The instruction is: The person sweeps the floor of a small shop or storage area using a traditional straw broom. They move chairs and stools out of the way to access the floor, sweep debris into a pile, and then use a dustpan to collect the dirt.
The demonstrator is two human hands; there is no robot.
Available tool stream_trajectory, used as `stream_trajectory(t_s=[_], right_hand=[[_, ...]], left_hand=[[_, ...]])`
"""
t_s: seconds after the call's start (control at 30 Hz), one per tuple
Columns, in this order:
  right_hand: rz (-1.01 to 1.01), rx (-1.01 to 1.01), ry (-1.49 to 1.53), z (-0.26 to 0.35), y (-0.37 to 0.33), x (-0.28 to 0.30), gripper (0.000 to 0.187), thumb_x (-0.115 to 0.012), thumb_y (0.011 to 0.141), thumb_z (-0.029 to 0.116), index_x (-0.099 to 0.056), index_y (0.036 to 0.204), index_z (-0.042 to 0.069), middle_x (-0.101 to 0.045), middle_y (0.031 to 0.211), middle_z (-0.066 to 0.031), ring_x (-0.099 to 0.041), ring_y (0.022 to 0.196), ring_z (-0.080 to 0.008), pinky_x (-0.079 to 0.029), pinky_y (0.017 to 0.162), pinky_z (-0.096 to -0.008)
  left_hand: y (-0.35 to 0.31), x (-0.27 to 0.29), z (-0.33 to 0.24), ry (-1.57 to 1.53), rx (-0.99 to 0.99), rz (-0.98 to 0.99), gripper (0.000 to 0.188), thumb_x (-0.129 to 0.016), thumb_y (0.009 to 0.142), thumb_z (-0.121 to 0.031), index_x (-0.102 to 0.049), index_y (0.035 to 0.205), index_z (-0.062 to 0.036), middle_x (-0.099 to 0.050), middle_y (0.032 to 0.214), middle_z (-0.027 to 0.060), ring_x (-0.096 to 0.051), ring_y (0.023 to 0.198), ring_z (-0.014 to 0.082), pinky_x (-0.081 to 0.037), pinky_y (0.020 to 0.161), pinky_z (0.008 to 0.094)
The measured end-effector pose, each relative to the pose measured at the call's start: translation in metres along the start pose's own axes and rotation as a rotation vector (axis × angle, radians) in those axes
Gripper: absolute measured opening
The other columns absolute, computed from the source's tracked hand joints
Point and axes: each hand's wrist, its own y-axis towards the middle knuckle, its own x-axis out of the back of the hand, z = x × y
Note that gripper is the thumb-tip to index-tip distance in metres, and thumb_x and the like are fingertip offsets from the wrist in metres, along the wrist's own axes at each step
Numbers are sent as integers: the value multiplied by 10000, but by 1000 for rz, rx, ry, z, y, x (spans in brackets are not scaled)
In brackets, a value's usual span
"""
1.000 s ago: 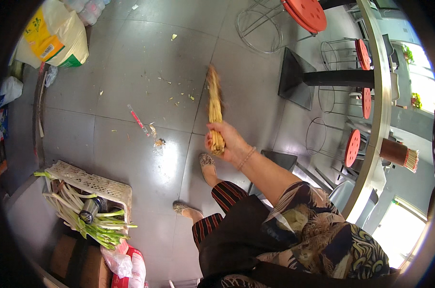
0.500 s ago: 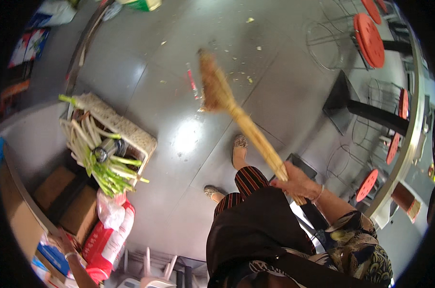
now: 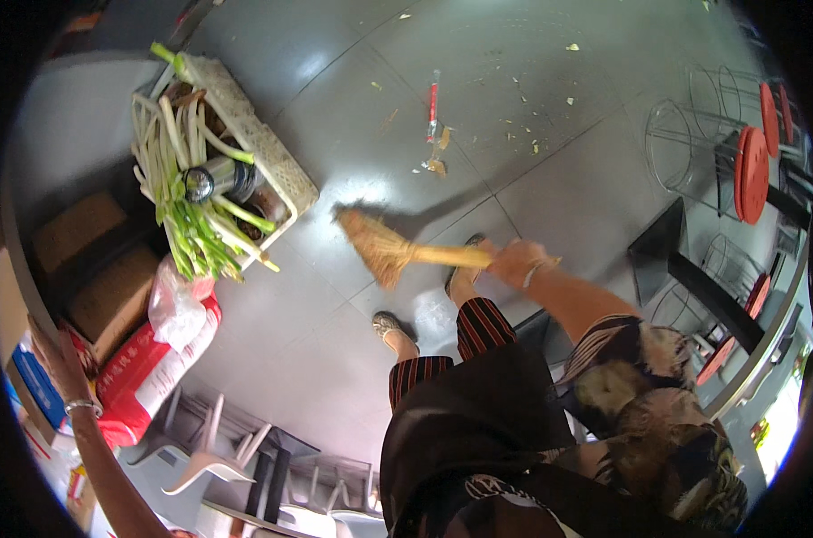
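Note:
My right hand (image 3: 517, 262) is closed round the handle of a short straw broom (image 3: 380, 248). The broom lies roughly level across the view, its bristles fanned to the left, low over the grey tiles; whether they touch the floor I cannot tell. On the far left my left hand (image 3: 61, 366) rests with its fingers stretched along an edge beside a red-and-white package (image 3: 147, 377). Beyond the broom, a red-and-clear wrapper strip (image 3: 433, 106) and brown scraps (image 3: 438, 167) lie on the floor, with pale bits (image 3: 534, 143) scattered farther right.
A pale crate (image 3: 285, 170) at left carries spring onions (image 3: 169, 148) and a metal-topped jar (image 3: 211, 177). Cardboard boxes (image 3: 111, 287) stand below it. Red stools (image 3: 752, 175) and a black table base (image 3: 655, 251) line the right. Light-coloured chairs (image 3: 211, 462) are at lower left.
The broom has swung down and toward me, from pointing away to pointing left. My view has shifted, and my left hand appears higher, still by the red package.

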Motion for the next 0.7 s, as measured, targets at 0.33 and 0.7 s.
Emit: stream_trajectory(t_s=[0.33,0.7], right_hand=[[-278,-457,-53,-228,-74,125,431,-479,952,431,-412,1275,153,-665,904,-173,-662,847,-354,-512,718,-470],[-281,-323,-3,-142,-138,89,536,-466,962,428,-284,1413,204,-644,875,-201,-657,790,-398,-536,650,-463]], left_hand=[[0,-6,4,131,-50,-66,569,-480,965,-329,-274,1484,-218,-401,1414,152,-428,1279,315,-414,1030,462],[-8,-11,8,17,25,4,565,-511,966,-247,-288,1485,-233,-377,1439,137,-411,1287,317,-387,1048,419]])
